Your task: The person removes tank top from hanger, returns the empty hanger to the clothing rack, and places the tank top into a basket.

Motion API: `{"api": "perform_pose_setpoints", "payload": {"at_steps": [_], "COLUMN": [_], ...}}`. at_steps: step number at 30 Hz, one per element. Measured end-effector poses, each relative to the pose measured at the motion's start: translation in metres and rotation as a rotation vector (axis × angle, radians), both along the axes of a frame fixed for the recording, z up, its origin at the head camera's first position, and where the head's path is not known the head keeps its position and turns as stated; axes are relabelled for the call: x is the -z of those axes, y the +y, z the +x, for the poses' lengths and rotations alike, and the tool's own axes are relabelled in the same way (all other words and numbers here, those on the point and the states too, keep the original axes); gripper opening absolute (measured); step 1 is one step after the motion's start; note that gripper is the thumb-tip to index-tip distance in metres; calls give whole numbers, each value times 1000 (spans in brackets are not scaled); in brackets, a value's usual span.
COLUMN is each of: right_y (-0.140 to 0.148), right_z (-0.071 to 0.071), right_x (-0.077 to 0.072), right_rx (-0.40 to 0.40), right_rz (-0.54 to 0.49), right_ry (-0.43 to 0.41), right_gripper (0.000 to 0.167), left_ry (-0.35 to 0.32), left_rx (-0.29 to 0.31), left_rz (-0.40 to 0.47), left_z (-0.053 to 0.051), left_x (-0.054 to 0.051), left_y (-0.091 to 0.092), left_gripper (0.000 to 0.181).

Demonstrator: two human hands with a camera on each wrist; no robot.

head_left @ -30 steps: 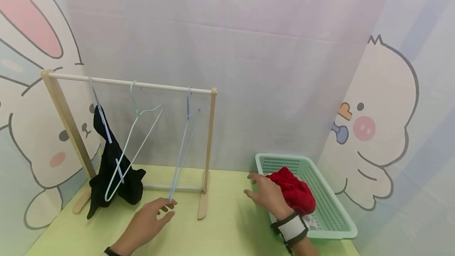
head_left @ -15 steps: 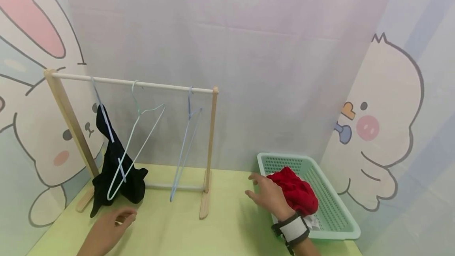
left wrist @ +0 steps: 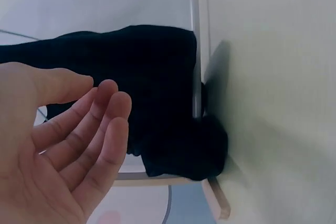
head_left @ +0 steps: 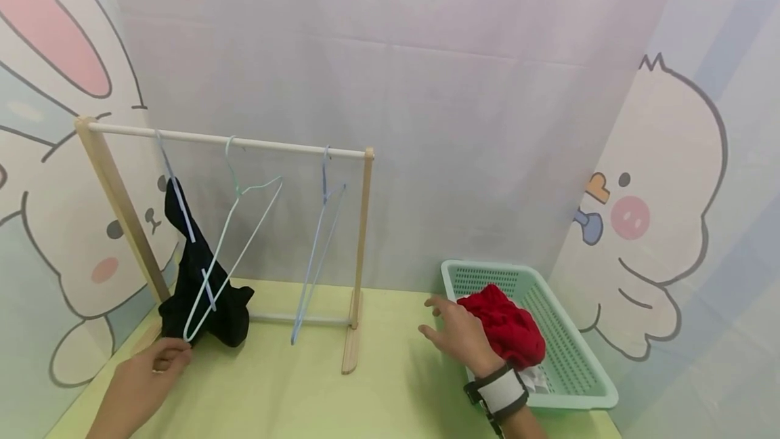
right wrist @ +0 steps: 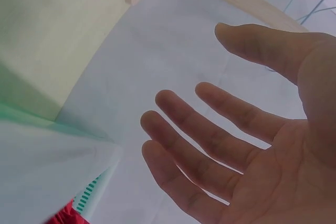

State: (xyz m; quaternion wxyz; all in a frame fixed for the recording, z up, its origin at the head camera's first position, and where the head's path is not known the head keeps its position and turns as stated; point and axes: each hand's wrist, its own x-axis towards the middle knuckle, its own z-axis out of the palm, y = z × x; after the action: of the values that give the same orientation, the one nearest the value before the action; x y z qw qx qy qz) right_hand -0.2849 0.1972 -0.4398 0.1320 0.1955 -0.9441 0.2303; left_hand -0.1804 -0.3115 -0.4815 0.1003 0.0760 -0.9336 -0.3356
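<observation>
My left hand (head_left: 146,377) is at the lower corner of a mint-white hanger (head_left: 210,269), its fingertips at the hanger's end. In the left wrist view the left hand (left wrist: 68,135) has loosely bent fingers, and no hanger shows between thumb and fingertips. Black cloth (head_left: 228,314) hangs on a pale blue hanger (head_left: 181,208) just behind. A third hanger (head_left: 309,269), thin and blue, hangs bare at the right. My right hand (head_left: 457,334) hovers at the left edge of the green basket (head_left: 579,358), fingers spread and holding nothing, beside a red crumpled cloth (head_left: 508,327).
A wooden rack (head_left: 256,145) with a white top bar stands on the yellow-green table (head_left: 317,405). White-grey cloth (head_left: 535,379) lies under the red one in the basket. A curtain (head_left: 426,120) with cartoon animals surrounds the table.
My left hand has moved left from the blue hanger's lower end to the lower corner of the mint-white hanger. The right hand stays at the basket.
</observation>
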Motion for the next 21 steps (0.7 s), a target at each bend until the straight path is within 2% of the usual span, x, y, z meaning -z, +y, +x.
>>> {"api": "perform_pose_setpoints", "payload": {"at_steps": [8, 13, 16, 21], "right_y": [-1, -2, -3, -3], "right_z": [-2, -2, -2, -1], "right_x": [2, 4, 5, 4], "right_rx": [-1, 5, 5, 2], "right_rz": [0, -3, 1, -2], "right_ry": [-8, -24, -29, -25], "right_gripper": [41, 41, 41, 41], "left_ry": [175, 296, 321, 293], "left_rx": [-30, -23, -28, -75], "left_rz": [-71, -114, -128, -102], "left_z": [-3, -6, -8, -14], "left_x": [-17, -27, -36, -57], "left_y": [-18, -25, -27, -29], "left_gripper": [26, 24, 25, 30]}}
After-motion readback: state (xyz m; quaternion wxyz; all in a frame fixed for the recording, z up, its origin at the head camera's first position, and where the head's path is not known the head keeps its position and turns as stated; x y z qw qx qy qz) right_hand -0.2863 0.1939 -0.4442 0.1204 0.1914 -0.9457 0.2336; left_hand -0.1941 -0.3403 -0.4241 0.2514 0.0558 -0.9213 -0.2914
